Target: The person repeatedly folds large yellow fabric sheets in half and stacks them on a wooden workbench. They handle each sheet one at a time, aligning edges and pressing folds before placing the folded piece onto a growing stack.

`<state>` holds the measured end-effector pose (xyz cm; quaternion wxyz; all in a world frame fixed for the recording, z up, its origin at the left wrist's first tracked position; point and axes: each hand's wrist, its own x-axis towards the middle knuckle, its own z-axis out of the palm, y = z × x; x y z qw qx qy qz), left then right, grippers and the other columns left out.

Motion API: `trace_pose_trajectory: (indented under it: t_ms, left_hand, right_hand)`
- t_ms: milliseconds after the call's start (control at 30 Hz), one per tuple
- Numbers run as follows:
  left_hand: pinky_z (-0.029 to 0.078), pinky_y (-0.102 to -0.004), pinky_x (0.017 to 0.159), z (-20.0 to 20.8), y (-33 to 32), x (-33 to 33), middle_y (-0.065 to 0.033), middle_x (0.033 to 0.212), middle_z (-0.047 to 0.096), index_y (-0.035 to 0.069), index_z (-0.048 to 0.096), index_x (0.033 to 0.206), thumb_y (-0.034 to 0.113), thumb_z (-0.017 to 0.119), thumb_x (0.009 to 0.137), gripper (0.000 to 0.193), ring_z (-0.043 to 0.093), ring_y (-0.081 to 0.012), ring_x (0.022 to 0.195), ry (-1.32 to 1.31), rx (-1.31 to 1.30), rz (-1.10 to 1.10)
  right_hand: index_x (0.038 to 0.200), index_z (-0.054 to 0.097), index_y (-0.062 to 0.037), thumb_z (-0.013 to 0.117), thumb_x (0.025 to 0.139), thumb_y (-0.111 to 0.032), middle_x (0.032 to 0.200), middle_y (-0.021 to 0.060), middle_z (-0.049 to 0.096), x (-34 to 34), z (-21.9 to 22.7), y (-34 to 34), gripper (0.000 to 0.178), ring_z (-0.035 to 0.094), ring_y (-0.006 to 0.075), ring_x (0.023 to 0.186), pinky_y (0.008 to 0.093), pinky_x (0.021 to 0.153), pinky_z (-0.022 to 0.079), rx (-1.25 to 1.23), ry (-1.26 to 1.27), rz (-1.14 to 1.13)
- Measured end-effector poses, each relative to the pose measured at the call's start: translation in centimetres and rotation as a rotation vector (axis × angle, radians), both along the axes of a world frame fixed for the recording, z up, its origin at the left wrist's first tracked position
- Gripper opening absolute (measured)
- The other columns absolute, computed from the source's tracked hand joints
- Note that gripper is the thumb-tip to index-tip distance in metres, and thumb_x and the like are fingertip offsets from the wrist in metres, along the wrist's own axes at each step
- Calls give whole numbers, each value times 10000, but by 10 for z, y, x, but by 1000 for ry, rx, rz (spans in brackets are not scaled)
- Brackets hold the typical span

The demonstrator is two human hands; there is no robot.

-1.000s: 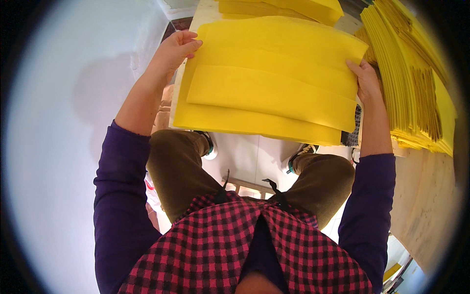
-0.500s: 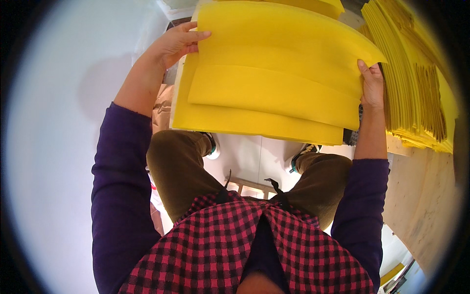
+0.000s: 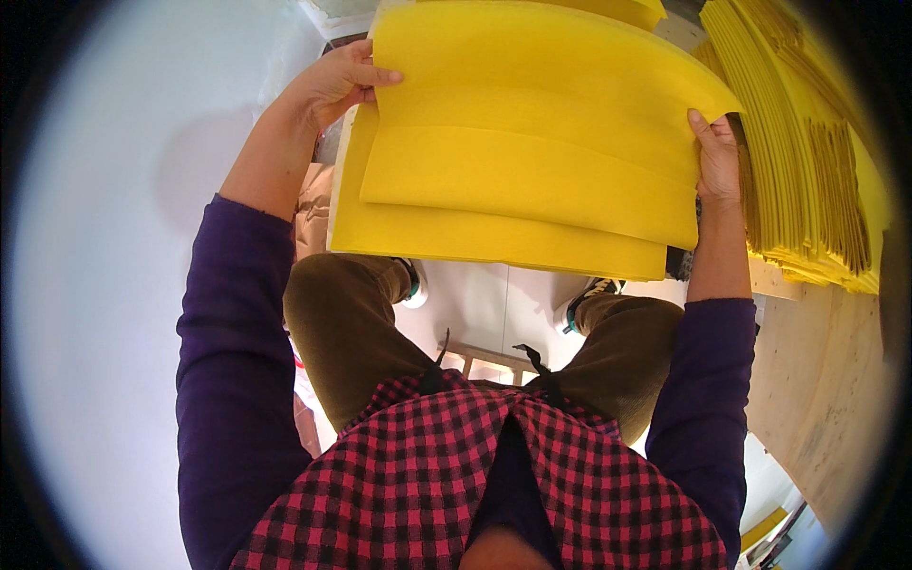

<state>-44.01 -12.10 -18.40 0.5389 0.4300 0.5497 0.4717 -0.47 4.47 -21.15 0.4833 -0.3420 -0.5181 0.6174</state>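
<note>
A large yellow sheet [image 3: 532, 123] of paper or thin cloth hangs in a curve between my hands. My left hand [image 3: 342, 84] pinches its left edge near the far corner, thumb on top. At the right edge my right hand [image 3: 719, 163] grips it too, with the thumb above and the other fingers mostly hidden underneath. The sheet's near edge is folded or doubled and lies over a flat layer of yellow sheets [image 3: 494, 243]. That layer's left and near edges show below. What supports it is hidden.
Tall stacks of folded yellow sheets [image 3: 774, 161] stand on the right beside a light wooden board [image 3: 807, 380]. Another yellow piece [image 3: 617, 11] lies at the far side. A white wall [image 3: 104, 285] runs along the left, with crumpled brown paper [image 3: 313, 209] near my knee.
The held sheet has shifted slightly left and a little toward me at its left edge. Both hands keep their hold; the right one has moved slightly left and away from me.
</note>
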Motion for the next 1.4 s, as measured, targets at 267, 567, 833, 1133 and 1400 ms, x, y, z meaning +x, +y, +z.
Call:
trace_pose_trajectory:
  t_ms: [267,567,833,1133,1400]
  left_hand:
    - [451,-311,956,7,-3,1,-77,1104,671,8,617,1166,65,759,769,426,622,-193,1028,289,-2,19]
    - [489,-294,806,-3,-27,19,-39,922,694,-8,682,1010,107,721,803,240,633,-134,842,493,225,235]
    - [474,-305,917,-18,-62,30,-92,1008,689,30,676,922,32,702,763,161,632,-218,1011,744,789,112]
    - [490,-363,906,-35,-67,26,-107,1074,676,60,671,907,-39,658,711,220,613,-301,1038,1058,795,108]
    - [468,-350,945,3,-69,17,-99,1066,673,44,671,960,-99,543,787,259,597,-293,1087,1059,720,126]
  right_hand:
    - [1117,621,-28,654,894,-78,1127,65,659,-3,5,-2,230,622,154,995,293,875,496,-17,-9,18]
    - [1076,650,-29,663,878,-41,1098,58,670,8,19,-7,199,608,143,999,281,898,464,82,-148,37]
    - [985,652,-49,634,833,47,1121,90,666,32,14,-36,181,599,162,1046,271,938,454,336,-260,209]
    - [896,688,-37,666,801,50,1256,103,590,35,-12,-52,131,565,193,1121,301,964,447,274,-230,151]
    - [890,689,-11,659,803,60,1271,89,574,35,-16,-54,117,574,180,1086,277,931,463,214,-218,155]
